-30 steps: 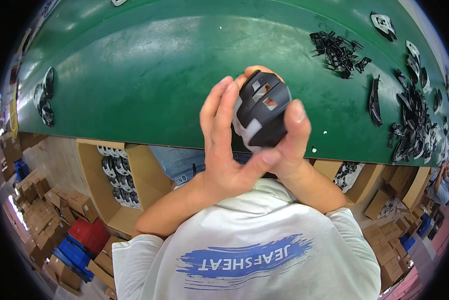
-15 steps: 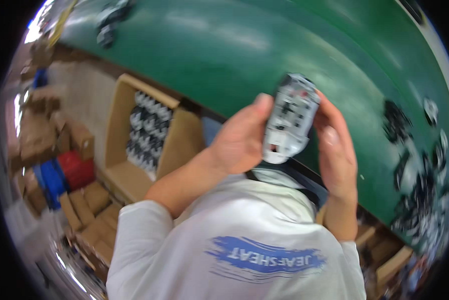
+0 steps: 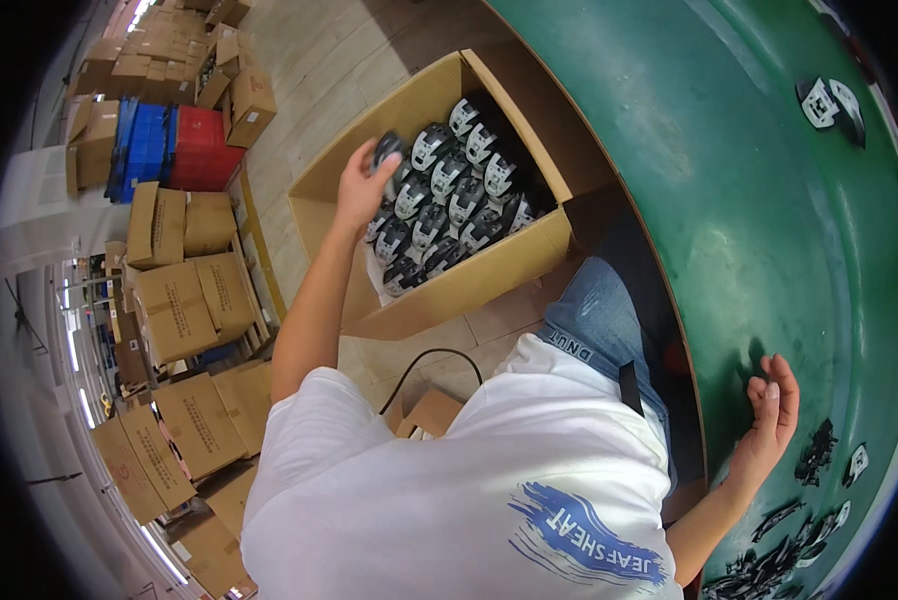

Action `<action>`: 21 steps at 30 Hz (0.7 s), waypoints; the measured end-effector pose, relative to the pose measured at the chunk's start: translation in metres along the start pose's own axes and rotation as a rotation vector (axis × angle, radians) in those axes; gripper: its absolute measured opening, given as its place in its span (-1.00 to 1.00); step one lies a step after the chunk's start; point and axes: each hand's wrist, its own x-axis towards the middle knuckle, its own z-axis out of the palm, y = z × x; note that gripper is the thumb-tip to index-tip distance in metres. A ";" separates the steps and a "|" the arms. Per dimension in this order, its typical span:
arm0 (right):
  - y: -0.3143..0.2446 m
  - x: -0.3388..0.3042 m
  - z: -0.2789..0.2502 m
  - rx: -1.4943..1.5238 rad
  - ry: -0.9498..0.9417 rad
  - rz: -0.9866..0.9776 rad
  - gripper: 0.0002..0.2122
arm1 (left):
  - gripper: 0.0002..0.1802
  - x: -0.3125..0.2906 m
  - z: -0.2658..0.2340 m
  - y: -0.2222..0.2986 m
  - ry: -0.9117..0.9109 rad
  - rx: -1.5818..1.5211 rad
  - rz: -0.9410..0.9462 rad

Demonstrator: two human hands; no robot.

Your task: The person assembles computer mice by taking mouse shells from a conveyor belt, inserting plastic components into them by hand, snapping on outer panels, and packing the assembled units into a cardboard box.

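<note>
At the far left corner of an open cardboard box (image 3: pixel 449 307), my left hand (image 3: pixel 361 185) grips a dark plastic housing (image 3: pixel 388 148) between thumb and fingers. Beneath it, several black and light-grey plastic housings (image 3: pixel 449 175) stand packed in rows inside the box. My right hand (image 3: pixel 769 405) hovers over the green worktable (image 3: pixel 714 250), its fingers loosely bent and apart, with nothing in them. Closest to that hand on the table lies a small pile of black parts (image 3: pixel 816 452).
More black and grey parts (image 3: pixel 799 550) lie heaped at the table's near right. A pair of shell pieces (image 3: pixel 831 104) rests at its far right. Stacked cartons (image 3: pixel 189 300), blue crates (image 3: pixel 141 150) and a red crate (image 3: pixel 201 148) stand on the left. A black cable (image 3: pixel 424 353) curves below the box.
The view has swung left toward the box. The housing, earlier between both hands over the table, is now in my left hand at the box. My right hand has come off it.
</note>
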 end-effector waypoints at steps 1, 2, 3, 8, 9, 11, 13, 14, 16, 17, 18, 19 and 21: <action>-0.002 0.006 0.007 -0.056 0.037 0.049 -0.62 | -0.06 -0.004 -0.019 -0.035 0.047 0.072 -0.059; -0.005 0.011 0.023 -0.135 0.084 0.016 -0.64 | -0.04 -0.007 -0.026 -0.060 0.089 0.144 -0.118; -0.006 0.015 0.027 -0.147 0.090 0.019 -0.64 | -0.04 -0.012 -0.017 -0.079 0.078 0.137 -0.125; -0.007 0.025 0.032 -0.413 0.145 -0.029 -0.65 | -0.15 -0.031 0.059 -0.073 -0.021 0.642 0.039; -0.007 0.027 0.032 -0.417 0.156 -0.019 -0.65 | -0.15 -0.026 0.073 -0.070 -0.035 0.666 0.123; -0.010 0.029 0.031 -0.391 0.147 -0.002 -0.66 | -0.15 -0.012 0.098 -0.058 -0.036 0.721 0.187; -0.011 0.028 0.029 -0.349 0.145 0.000 -0.68 | -0.16 0.007 0.111 -0.062 0.003 0.764 0.227; -0.011 0.027 0.028 -0.309 0.128 -0.007 -0.69 | -0.17 0.017 0.116 -0.065 -0.013 0.758 0.238; -0.001 0.023 0.024 -0.312 0.161 -0.112 -0.71 | -0.23 0.033 0.135 -0.075 -0.036 0.776 0.282; 0.004 0.019 0.021 -0.327 0.159 -0.220 -0.73 | -0.23 0.038 0.133 -0.077 -0.054 0.798 0.313; 0.010 0.019 0.022 -0.366 0.110 -0.275 -0.74 | -0.24 0.039 0.122 -0.087 -0.045 0.860 0.328; 0.009 0.022 0.025 -0.416 0.070 -0.331 -0.75 | -0.22 0.035 0.106 -0.095 -0.038 0.935 0.351; -0.017 0.027 0.029 -0.474 -0.011 -0.334 -0.77 | -0.24 0.028 0.090 -0.090 0.043 0.954 0.401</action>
